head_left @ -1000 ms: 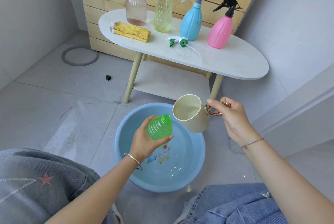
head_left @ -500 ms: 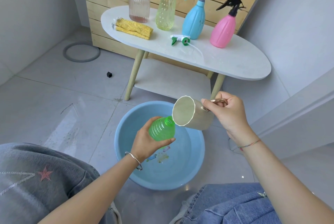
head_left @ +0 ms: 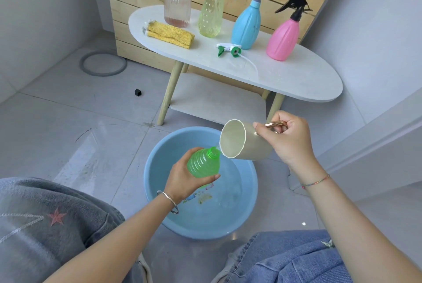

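Over the blue tub (head_left: 159, 152): left hand (head_left: 185, 180) gripping the green bottle (head_left: 204, 164), right hand (head_left: 285, 139) gripping the cup (head_left: 242, 143) by its handle, tipped, rim touching the bottle mouth. Open floor to the left. Just behind, surface (head_left: 296, 82) edge with spray bottles (head_left: 245, 25), yellow cloth (head_left: 170, 34).

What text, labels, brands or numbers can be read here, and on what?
No text is readable.
On the blue basin: a coloured print on its floor, too blurred to tell whether it holds letters.
On the green bottle and the cream cup: no label showing.
On the pink spray bottle, blue spray bottle, yellow-green spray bottle and clear spray bottle: no labels showing.
On the grey trouser leg: a stitched star, no words.
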Tool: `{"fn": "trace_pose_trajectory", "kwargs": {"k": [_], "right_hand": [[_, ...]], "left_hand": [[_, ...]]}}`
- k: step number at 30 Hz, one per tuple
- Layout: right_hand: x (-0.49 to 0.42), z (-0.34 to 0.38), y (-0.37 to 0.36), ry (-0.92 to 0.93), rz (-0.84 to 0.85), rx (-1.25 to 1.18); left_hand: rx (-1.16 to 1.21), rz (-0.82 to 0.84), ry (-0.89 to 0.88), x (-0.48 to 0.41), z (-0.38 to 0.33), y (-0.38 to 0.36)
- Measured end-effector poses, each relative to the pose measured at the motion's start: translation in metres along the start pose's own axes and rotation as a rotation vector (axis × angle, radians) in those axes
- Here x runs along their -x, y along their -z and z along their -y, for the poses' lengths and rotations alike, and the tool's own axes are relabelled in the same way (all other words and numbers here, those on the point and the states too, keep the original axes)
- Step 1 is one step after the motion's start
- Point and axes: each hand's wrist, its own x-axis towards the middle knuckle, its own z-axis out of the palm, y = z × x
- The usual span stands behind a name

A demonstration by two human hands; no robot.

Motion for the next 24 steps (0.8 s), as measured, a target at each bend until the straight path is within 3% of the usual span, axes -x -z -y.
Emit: {"fn": "trace_pose_trajectory", "kwargs": {"k": [24], "right_hand": [[0.0013,0.0097,-0.0050,0.161,0.023,0.094]], "left_hand": [[-0.005,-0.007,0.006,0.0008,-0.0009,-0.0008]]}}
